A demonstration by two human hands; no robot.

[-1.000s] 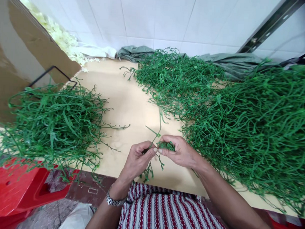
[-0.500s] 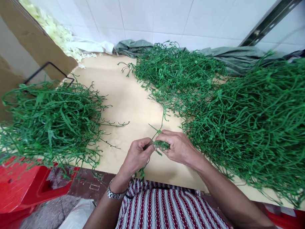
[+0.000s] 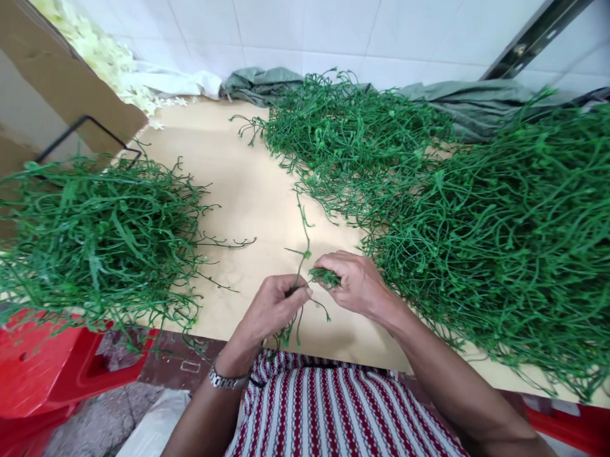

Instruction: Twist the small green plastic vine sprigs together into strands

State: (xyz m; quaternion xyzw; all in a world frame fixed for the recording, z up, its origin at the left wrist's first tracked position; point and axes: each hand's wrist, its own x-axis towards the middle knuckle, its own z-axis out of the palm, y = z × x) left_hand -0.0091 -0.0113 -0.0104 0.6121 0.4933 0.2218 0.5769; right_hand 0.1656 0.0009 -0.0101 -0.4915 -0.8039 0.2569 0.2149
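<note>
Centrally, near the front edge of the tabletop (image 3: 236,186), the left hand (image 3: 268,310) is pinching a branched green stem (image 3: 307,254), its long axis running toward the back edge; the right hand (image 3: 359,284), just beside, is cupping small green sprigs (image 3: 324,276).

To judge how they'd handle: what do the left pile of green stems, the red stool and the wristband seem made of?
Left pile of green stems: probably soft plastic with a slight sheen, from the even green and repeated shapes; real plant isn't ruled out.
Red stool: likely hard, glossy plastic, smooth with bright reflections.
Wristband: apparently metal, shiny and silvery, with visible links.
</note>
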